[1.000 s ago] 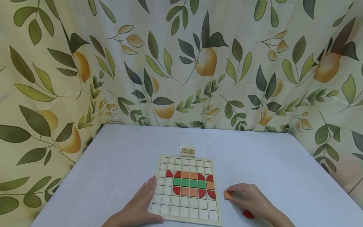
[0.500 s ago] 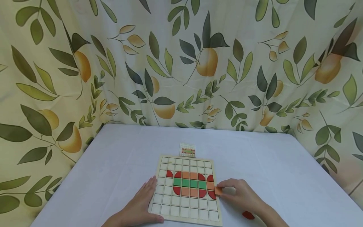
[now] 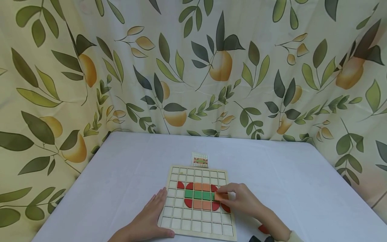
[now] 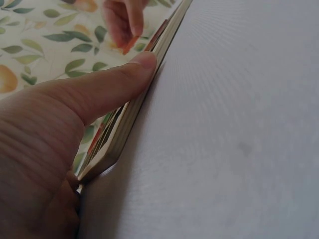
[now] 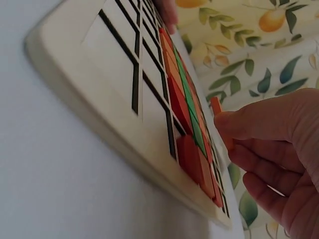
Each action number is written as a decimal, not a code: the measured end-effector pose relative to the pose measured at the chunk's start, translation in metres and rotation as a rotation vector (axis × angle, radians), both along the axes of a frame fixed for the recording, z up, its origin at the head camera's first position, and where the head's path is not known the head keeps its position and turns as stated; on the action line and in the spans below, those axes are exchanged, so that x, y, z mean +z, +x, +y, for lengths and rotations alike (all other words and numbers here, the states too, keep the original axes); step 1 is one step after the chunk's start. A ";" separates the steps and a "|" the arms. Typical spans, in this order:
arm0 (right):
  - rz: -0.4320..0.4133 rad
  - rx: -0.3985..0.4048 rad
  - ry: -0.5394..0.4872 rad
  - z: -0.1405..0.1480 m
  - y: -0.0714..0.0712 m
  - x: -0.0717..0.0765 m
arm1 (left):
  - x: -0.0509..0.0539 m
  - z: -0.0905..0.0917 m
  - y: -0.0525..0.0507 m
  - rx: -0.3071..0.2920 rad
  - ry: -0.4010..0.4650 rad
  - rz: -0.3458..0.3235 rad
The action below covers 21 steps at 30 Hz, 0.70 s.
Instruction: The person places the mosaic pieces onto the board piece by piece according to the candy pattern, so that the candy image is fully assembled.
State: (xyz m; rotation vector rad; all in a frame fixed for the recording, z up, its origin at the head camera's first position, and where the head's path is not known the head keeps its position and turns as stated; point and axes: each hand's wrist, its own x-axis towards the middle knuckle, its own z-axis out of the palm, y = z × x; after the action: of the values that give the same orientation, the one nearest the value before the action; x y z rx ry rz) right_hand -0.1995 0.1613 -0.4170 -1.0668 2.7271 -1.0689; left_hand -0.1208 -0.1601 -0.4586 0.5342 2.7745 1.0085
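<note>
My right hand [image 3: 242, 199] pinches an orange square tile [image 3: 221, 196] between thumb and fingers, over the right part of a pale wooden grid board [image 3: 198, 236]. In the right wrist view that tile [image 5: 222, 124] is tilted and apart from the board. Red quarter-round, orange square and green square tiles lie in the middle rows of the grid; the hand hides some at the right. My left hand [image 3: 151, 215] rests against the board's left edge with fingers straight. In the left wrist view its thumb [image 4: 114, 84] lies across the board's near edge.
A small pattern card [image 3: 199, 159] stands behind the board. One red piece [image 3: 263, 229] lies on the white tablecloth [image 3: 272, 168], partly hidden by the right forearm. A dark object [image 3: 255, 239] shows at the bottom edge. Leaf-and-fruit patterned curtains [image 3: 193, 84] surround the table.
My right hand has carried the orange tile leftwards from the table beside the board to over its right columns. The left hand and the board have stayed put.
</note>
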 end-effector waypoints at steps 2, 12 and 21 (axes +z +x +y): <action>-0.016 0.004 0.004 -0.006 -0.002 0.000 | 0.000 0.000 0.000 0.006 -0.007 -0.001; -0.017 0.061 -0.019 -0.032 -0.011 0.000 | 0.001 -0.001 0.001 0.008 -0.004 -0.007; -0.047 0.088 -0.038 -0.051 -0.013 -0.001 | -0.001 -0.001 -0.001 -0.010 -0.002 0.024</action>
State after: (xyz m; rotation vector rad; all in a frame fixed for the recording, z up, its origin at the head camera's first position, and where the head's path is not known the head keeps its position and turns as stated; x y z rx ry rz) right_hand -0.2121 0.1098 -0.4184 -1.1405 2.6074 -1.1225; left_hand -0.1217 -0.1608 -0.4593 0.5630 2.7909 1.0043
